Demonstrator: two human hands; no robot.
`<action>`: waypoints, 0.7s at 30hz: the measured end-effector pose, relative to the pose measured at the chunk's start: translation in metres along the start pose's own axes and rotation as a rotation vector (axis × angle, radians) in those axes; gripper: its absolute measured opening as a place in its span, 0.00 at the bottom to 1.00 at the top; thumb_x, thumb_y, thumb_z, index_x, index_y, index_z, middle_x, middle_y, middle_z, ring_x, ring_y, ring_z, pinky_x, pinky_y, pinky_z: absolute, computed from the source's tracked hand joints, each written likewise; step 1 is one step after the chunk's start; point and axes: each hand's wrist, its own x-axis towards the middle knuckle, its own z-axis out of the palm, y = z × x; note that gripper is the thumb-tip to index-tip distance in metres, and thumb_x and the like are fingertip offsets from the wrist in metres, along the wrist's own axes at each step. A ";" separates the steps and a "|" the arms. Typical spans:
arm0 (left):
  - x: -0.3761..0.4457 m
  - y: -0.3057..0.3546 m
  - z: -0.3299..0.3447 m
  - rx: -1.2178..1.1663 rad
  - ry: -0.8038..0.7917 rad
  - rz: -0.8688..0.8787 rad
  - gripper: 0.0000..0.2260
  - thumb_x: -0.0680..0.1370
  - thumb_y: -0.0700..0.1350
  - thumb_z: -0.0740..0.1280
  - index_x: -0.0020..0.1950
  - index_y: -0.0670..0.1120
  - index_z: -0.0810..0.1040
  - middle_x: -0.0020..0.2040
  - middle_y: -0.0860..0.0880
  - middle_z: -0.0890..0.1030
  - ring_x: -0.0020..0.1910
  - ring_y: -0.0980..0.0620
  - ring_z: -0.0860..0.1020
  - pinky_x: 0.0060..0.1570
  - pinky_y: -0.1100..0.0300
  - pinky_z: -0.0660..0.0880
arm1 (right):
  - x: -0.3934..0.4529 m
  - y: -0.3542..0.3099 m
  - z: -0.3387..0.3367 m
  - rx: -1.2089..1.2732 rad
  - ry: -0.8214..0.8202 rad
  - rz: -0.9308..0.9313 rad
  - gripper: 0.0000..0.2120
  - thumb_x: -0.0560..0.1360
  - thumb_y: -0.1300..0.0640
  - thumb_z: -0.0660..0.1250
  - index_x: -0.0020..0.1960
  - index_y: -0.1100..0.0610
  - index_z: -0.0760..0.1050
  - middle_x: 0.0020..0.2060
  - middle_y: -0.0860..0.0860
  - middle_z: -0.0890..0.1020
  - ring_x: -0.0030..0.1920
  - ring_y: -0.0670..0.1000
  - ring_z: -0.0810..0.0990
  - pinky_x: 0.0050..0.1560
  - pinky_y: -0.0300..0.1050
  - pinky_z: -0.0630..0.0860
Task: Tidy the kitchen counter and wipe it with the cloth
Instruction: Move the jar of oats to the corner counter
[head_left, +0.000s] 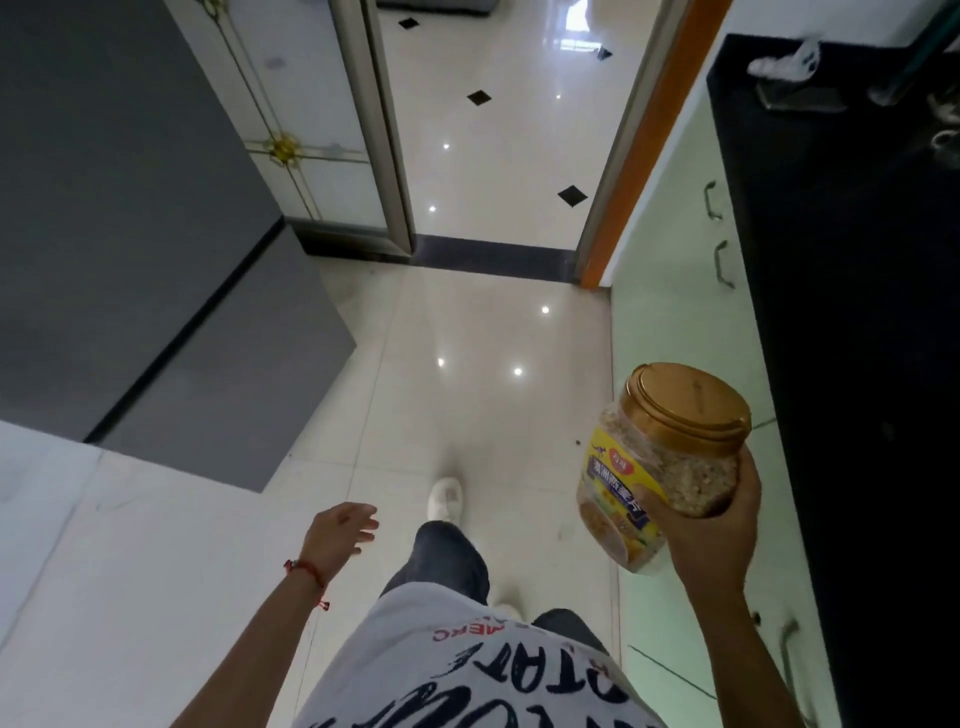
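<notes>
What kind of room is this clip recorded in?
Most likely a home kitchen: a black counter runs over pale cabinet doors with metal handles, the floor is glossy tile, and the right hand carries a jar of oats.

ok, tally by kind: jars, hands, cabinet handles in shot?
jar, in the right hand: 1
hands, with the empty left hand: 2
cabinet handles: 3
Total: 6
</notes>
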 end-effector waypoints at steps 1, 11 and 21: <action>0.017 0.012 -0.003 0.002 0.004 -0.006 0.09 0.77 0.43 0.62 0.51 0.39 0.78 0.45 0.42 0.81 0.43 0.45 0.77 0.39 0.59 0.72 | 0.016 -0.004 0.013 0.003 -0.006 0.014 0.50 0.54 0.55 0.82 0.68 0.41 0.59 0.67 0.52 0.68 0.64 0.47 0.66 0.63 0.53 0.70; 0.186 0.223 -0.013 0.163 -0.118 0.123 0.06 0.77 0.43 0.62 0.45 0.44 0.77 0.40 0.46 0.80 0.41 0.48 0.77 0.37 0.60 0.71 | 0.157 -0.077 0.127 0.083 0.115 0.095 0.50 0.53 0.52 0.81 0.67 0.39 0.57 0.68 0.51 0.67 0.64 0.48 0.66 0.63 0.52 0.70; 0.287 0.423 0.094 0.366 -0.323 0.360 0.06 0.78 0.43 0.61 0.49 0.43 0.76 0.41 0.48 0.78 0.42 0.51 0.77 0.41 0.62 0.72 | 0.278 -0.107 0.146 0.171 0.316 0.219 0.53 0.47 0.44 0.77 0.68 0.42 0.59 0.67 0.50 0.70 0.63 0.50 0.70 0.61 0.51 0.72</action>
